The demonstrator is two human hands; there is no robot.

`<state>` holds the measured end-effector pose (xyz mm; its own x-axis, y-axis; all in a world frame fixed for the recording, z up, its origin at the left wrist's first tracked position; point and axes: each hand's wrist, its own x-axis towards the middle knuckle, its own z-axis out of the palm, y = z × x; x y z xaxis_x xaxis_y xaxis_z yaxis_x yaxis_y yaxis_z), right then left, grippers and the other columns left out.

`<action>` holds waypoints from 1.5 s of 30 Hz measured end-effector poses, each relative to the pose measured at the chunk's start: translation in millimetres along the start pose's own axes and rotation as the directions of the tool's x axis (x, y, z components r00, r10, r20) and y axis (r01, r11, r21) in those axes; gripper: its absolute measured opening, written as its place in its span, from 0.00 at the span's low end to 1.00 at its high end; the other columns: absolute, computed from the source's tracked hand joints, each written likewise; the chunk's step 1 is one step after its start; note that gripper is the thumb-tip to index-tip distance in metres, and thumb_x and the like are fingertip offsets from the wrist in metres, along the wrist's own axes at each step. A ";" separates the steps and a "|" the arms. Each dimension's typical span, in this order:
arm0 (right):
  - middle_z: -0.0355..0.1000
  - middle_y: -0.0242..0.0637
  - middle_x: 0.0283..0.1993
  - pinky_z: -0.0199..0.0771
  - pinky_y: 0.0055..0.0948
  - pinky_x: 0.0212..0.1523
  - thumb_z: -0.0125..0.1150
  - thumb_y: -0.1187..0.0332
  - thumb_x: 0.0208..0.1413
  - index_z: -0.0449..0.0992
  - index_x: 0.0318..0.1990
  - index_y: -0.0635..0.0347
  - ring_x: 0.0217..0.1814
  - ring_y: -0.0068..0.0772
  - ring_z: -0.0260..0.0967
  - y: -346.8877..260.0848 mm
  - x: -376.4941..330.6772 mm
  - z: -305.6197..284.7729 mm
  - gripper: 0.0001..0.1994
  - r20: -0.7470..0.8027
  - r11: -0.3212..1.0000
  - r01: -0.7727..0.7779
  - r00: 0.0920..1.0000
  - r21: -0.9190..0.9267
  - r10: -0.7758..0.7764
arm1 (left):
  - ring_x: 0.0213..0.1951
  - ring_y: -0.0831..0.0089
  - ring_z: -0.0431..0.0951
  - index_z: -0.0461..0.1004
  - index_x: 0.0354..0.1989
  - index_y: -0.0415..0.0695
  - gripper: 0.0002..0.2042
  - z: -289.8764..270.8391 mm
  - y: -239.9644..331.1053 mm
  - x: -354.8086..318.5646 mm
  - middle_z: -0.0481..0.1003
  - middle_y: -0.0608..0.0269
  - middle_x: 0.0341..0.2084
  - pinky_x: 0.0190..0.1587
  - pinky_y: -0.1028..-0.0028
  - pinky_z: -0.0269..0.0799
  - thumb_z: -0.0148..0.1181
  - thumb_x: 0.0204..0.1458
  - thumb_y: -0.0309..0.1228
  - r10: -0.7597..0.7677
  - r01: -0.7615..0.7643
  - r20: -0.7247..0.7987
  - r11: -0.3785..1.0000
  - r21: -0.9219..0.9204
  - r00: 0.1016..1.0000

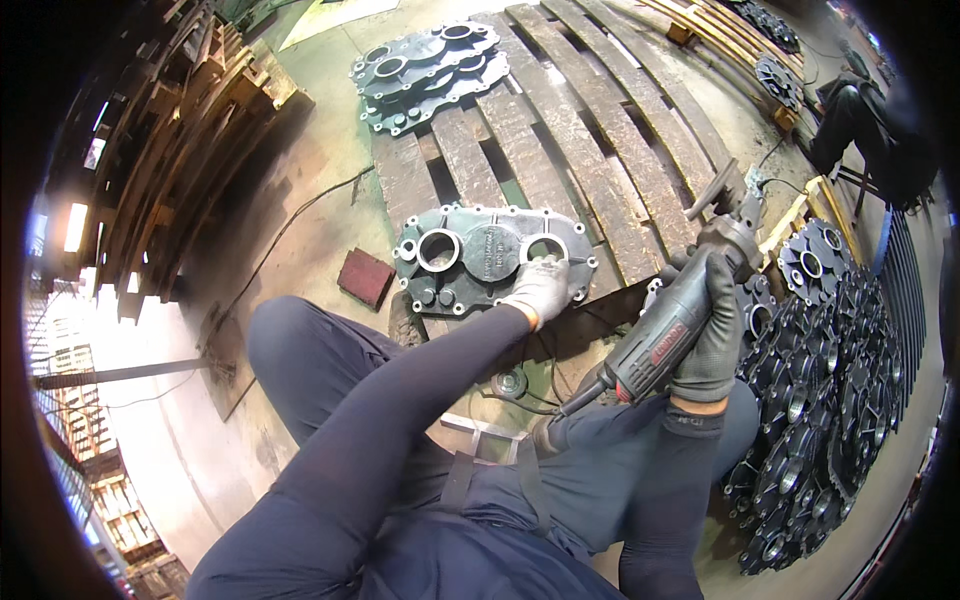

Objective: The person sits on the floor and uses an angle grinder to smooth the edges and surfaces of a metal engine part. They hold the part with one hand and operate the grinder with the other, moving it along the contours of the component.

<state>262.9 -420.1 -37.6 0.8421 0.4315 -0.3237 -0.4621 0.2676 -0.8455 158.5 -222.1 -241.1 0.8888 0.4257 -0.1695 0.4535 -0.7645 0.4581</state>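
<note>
1. Gear-housing cover (480,262) lies flat on the wooden pallet (590,150); gloved left hand (541,287) presses on its right bore.
2. Right hand (712,335) is clamped round the die grinder (672,322), lifted off the work.
3. Best to keep the casting pinned and bring the tool in lightly.

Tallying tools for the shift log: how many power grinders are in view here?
1. The grey grinder is gripped in the right hand, raised beside the pallet. Others may be hidden among the castings at right.
</note>
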 end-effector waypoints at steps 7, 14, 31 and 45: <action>0.85 0.44 0.46 0.89 0.33 0.44 0.72 0.52 0.71 0.81 0.58 0.68 0.41 0.33 0.85 -6.2 -3.7 -1.7 0.25 -0.005 0.999 -0.048 0.999 -0.022 0.048 | 0.46 0.47 0.89 0.77 0.57 0.46 0.17 49.8 3.6 26.1 0.87 0.47 0.41 0.55 0.47 0.77 0.64 0.66 0.40 -0.158 0.171 -0.140 0.981 0.087 0.977; 0.85 0.46 0.47 0.89 0.33 0.44 0.71 0.50 0.71 0.81 0.58 0.67 0.42 0.34 0.85 -0.9 2.7 10.3 0.25 0.021 0.998 -0.001 1.000 -0.057 0.002 | 0.45 0.50 0.90 0.78 0.53 0.48 0.10 39.8 -5.7 -6.4 0.88 0.50 0.40 0.55 0.51 0.79 0.57 0.66 0.27 -0.041 0.046 -0.031 0.986 0.159 0.999; 0.84 0.45 0.48 0.88 0.31 0.45 0.74 0.47 0.69 0.79 0.57 0.67 0.45 0.33 0.86 11.0 5.4 13.1 0.28 0.098 0.996 -0.078 0.992 -0.032 0.080 | 0.76 0.36 0.69 0.57 0.82 0.35 0.56 -66.3 -143.2 -123.6 0.68 0.35 0.75 0.76 0.42 0.66 0.69 0.58 0.67 -0.942 0.899 -0.178 0.327 -0.290 0.285; 0.84 0.43 0.49 0.89 0.31 0.43 0.72 0.48 0.71 0.79 0.59 0.66 0.44 0.31 0.85 14.0 -1.8 2.4 0.27 -0.030 0.991 -0.129 0.991 -0.025 0.128 | 0.54 0.39 0.86 0.87 0.50 0.42 0.12 -59.3 -204.3 -67.6 0.85 0.38 0.49 0.60 0.47 0.81 0.63 0.67 0.35 -0.678 0.728 -0.357 0.685 0.011 0.643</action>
<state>254.2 -415.1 -47.8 0.7841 0.4359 -0.4418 -0.5595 0.1884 -0.8071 2.0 -66.1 -271.5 0.2409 0.9645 -0.1081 0.9588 -0.2192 0.1805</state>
